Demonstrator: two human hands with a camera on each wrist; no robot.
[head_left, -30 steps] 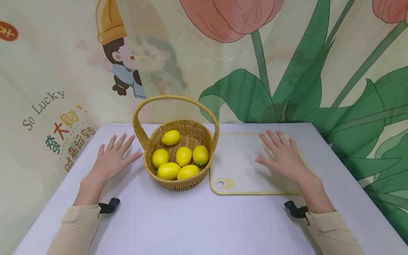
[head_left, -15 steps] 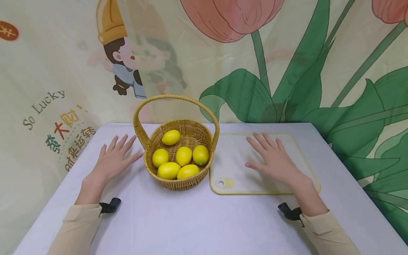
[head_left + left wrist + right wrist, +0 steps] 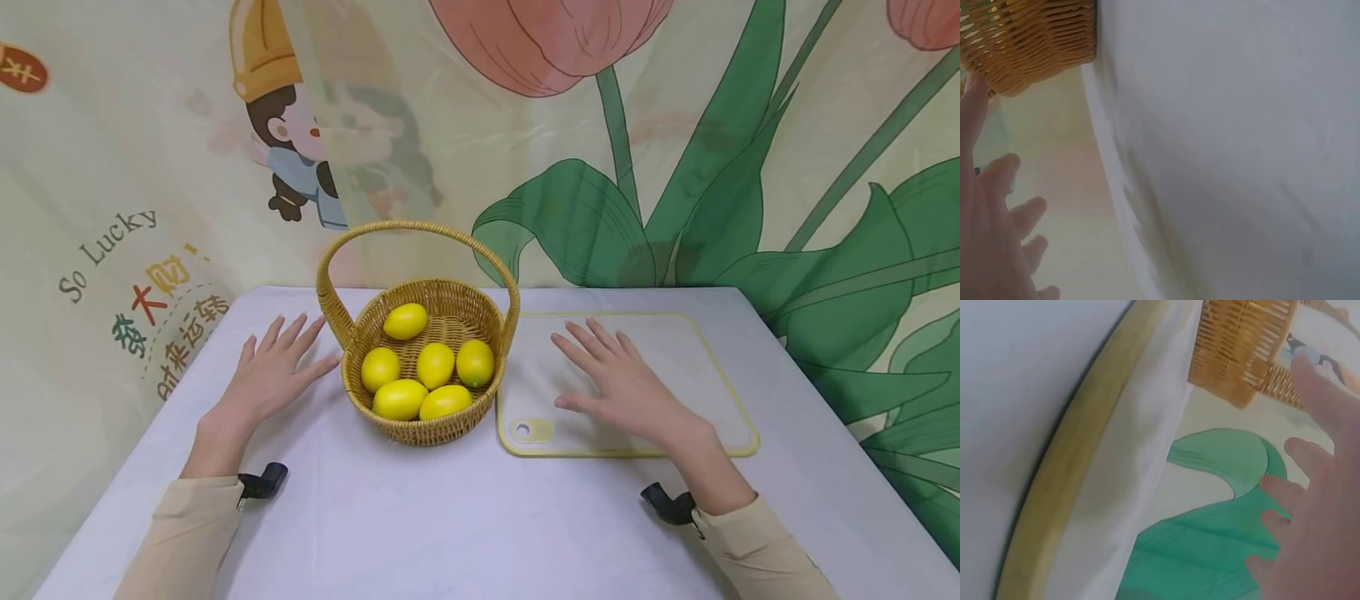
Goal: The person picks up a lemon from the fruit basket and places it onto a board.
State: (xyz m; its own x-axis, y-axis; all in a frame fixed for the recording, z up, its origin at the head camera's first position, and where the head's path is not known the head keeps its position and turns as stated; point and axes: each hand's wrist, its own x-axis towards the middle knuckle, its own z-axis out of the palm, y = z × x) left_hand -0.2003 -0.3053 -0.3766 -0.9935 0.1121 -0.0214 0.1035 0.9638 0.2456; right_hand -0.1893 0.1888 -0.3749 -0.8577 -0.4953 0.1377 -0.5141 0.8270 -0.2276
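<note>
Left hand (image 3: 266,379): holding nothing, fingers spread above the white tablecloth (image 3: 465,517); thumb tip just beside the wicker basket (image 3: 431,431), contact cannot be told. Basket stands between the two hands, arched handle up, six lemons (image 3: 400,400) inside. Yellow-edged white cutting board (image 3: 675,358) lies beneath the right hand (image 3: 628,389), which also holds nothing, fingers spread. Hands well apart.

a white-covered table (image 3: 450,525) carries a wicker basket (image 3: 429,431) beside a yellow-edged board (image 3: 671,350).
</note>
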